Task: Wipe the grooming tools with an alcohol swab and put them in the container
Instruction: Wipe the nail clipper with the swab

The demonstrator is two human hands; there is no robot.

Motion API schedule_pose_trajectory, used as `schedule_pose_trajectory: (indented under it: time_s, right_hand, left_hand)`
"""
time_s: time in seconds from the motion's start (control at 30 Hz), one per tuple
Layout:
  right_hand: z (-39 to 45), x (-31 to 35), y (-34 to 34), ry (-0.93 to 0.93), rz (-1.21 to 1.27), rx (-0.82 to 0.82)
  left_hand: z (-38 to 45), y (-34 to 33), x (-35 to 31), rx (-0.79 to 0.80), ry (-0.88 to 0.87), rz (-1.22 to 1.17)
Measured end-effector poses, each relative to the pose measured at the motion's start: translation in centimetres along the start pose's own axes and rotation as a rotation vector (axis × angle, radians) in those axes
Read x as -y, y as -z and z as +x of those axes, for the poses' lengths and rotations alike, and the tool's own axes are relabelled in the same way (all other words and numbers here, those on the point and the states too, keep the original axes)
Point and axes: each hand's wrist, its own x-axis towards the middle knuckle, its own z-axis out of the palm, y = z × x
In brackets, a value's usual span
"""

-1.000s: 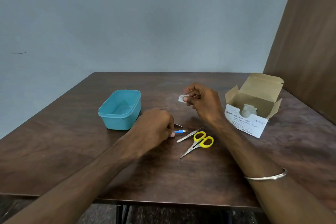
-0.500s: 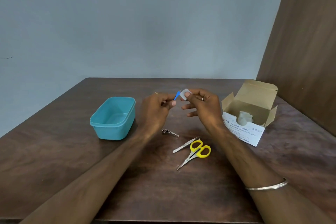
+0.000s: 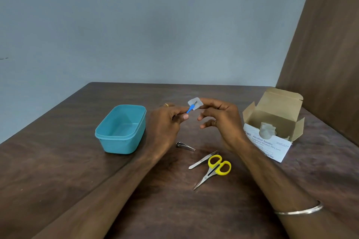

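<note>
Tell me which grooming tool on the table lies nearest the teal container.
The nail clipper: small, all metal, lying alone on the container's side. The tweezers and the yellow-handled scissors lie together farther right.

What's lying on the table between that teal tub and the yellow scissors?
In the head view, a metal nail clipper lies between the teal tub and the yellow scissors; tweezers sit right beside the scissors.
</note>
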Motion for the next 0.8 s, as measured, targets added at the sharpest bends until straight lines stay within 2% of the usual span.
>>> schedule_pose_trajectory:
  time_s: [0.13, 0.37, 0.57, 0.8]
  right_hand:
    - [0.07, -0.30, 0.22, 0.050, -0.082, 0.040]
    - [0.20, -0.51, 0.11, 0.092, -0.176, 0.004]
    - [-0.19, -0.61, -0.33, 0.037, -0.088, -0.012]
    - [0.23, -0.50, 0.01, 0.142, -0.289, -0.015]
  left_hand:
    - [-0.11, 0.10, -0.09, -0.005, -0.029, 0.031]
    - [-0.46, 0.02, -0.16, -0.008, -0.074, 0.071]
    - [-0.60, -0.13, -0.67, -0.008, -0.088, 0.106]
    - [-0.57, -0.26, -0.42, 0.010, -0.073, 0.107]
